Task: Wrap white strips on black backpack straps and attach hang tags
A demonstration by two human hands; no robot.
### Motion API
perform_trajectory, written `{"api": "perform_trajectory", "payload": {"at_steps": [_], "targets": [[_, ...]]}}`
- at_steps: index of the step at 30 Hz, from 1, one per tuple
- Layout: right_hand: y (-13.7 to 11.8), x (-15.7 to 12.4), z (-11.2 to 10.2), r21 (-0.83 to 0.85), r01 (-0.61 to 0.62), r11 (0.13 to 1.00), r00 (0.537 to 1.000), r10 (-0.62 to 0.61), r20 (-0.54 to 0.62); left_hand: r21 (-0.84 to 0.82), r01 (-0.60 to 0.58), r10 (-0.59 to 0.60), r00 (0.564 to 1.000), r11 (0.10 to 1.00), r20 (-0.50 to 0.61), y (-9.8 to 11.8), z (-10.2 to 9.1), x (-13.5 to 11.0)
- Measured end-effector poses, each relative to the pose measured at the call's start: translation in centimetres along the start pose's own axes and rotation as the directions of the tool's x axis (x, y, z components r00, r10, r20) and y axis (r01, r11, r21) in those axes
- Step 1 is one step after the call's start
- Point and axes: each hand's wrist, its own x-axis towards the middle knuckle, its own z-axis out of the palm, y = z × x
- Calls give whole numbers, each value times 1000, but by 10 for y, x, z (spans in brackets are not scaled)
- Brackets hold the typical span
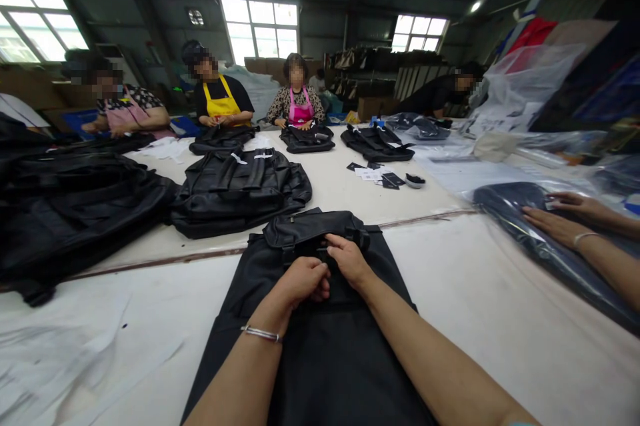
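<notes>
A black backpack (345, 359) lies on the white table in front of me, its top end pointing away. Both my hands are at the lower edge of its top flap (315, 227). My left hand (306, 278) is closed, fingers curled in under the thumb; whatever it pinches is hidden. Close beside it, my right hand (349, 261) holds the flap's edge between thumb and fingers, with some fingertips out of sight beneath. A dark gap shows under the flap there.
Another black backpack (240, 189) and a larger black bag (75, 213) lie to the left. Cards and tags (383, 176) sit beyond. At right, another person's hands (565, 219) press a plastic-wrapped bag (510, 213). Several people work across the table. Thin white sheets (55, 366) lie at near left.
</notes>
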Motion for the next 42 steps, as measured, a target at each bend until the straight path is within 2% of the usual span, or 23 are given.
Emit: {"api": "perform_trajectory", "payload": {"at_steps": [2,4,6,8,9,11,13,14,17,21,23,30,33,37,42], "targets": [[0,0,2,59,-90,994,993,94,-77,-16,0,0,1000,1000,14,2,0,-2],[-2,0,4,85,-184,979,964,197,-178,-30,7,-7,1000,1000,-3,3,0,-4],[-5,-1,4,59,-288,956,930,294,-220,-36,12,-14,999,999,-51,3,2,-5],[-8,-4,5,46,-398,916,904,400,-152,-38,10,-14,996,999,-83,3,4,-5],[-9,-6,5,78,-452,889,887,457,-69,-30,8,-11,996,1000,-87,2,5,-5],[-10,-8,7,215,-571,792,820,559,122,30,-7,11,994,1000,-106,1,6,-4],[-8,-9,11,354,-655,668,754,613,236,170,-83,111,981,982,-158,1,7,-3],[-7,-9,14,396,-676,621,731,635,251,256,-140,192,963,956,-188,1,8,-2],[-2,-4,26,444,-666,600,720,672,171,475,-239,378,899,847,-222,1,9,-2],[2,9,37,471,-657,588,692,718,69,703,-235,426,898,672,-108,3,12,-3],[2,18,39,470,-671,573,669,742,49,760,-256,454,889,597,-58,5,14,-5],[2,54,37,451,-721,527,595,804,12,728,-332,549,832,600,-73,15,26,-21],[1,64,36,433,-756,491,569,820,64,727,-387,559,829,567,5,26,32,-40],[2,72,35,430,-758,490,576,813,89,724,-432,531,841,537,108,45,37,-73],[8,73,37,390,-757,524,594,801,78,637,-544,559,803,546,207,57,37,-98]]}}
